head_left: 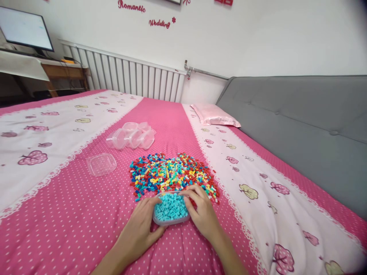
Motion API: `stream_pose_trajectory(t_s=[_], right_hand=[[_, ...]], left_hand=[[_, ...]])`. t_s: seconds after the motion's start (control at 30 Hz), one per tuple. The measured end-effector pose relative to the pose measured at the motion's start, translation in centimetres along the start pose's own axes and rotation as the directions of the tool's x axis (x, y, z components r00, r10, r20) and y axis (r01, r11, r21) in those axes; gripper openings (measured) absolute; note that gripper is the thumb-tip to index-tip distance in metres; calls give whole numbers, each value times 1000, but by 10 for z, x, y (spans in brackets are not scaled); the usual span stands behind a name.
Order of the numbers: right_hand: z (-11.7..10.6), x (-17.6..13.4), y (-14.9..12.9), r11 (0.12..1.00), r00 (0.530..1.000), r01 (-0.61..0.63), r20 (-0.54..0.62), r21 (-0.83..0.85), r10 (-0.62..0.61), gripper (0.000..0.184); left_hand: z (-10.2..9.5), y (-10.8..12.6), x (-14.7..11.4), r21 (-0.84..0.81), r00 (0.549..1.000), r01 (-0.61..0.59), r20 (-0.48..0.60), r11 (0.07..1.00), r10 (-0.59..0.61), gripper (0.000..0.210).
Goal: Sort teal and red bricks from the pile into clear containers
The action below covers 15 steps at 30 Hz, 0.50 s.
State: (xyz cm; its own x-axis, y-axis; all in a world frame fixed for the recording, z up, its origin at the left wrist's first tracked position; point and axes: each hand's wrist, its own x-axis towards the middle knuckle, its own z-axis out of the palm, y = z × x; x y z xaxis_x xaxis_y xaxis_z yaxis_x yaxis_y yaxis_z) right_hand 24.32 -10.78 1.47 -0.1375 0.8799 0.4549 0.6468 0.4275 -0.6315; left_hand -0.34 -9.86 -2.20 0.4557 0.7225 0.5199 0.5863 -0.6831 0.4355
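Gripping with left hand the nine-o'clock end of a clear tub, with thumb along the near side and fingers bent to the rim. Holding the three-o'clock end with right hand, with fingers slightly fanned along the far edge and thumb by the rim. Taking the tub as clock centre: filled with turquoise bricks, heaped loosely. Set on a pink bed, dotted white, with pale tree-printed bands running off toward ten and two o'clock.

Just beyond the rim at twelve o'clock, strewn in a broad pile: mixed bricks in red, yellow, blue, green and white. At ten o'clock, lying flat and apart from the pile: a clear lid. Farther out at eleven, bunched close together: clear boxes.

Toward one o'clock, near a grey headboard at two: a pink pillow. Beyond the bed at eleven: a white radiator. Between ten and eleven: a desk with a lit monitor. Farthest, on a white wall near twelve: red lettering reading "Romantic" and "Wedding".
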Motion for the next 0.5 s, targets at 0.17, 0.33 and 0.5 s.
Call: stream_pose_trajectory(t_s=[0.17,0.33,0.5], right_hand=[[1,-1,1,999,999,22,34,-41,-21,30],[2,-1,2,1000,1000,8,-21,9,-8,28],[0,0,1,999,999,-9,-30,30,10,27]], left_hand=[[1,-1,0,9,1000,-5,-1,1000,5,61],[1,-2,-1,15,1000,-8,-6,1000,8,64],[1,-2,0,10,1000,-10,-3,1000,10,64]])
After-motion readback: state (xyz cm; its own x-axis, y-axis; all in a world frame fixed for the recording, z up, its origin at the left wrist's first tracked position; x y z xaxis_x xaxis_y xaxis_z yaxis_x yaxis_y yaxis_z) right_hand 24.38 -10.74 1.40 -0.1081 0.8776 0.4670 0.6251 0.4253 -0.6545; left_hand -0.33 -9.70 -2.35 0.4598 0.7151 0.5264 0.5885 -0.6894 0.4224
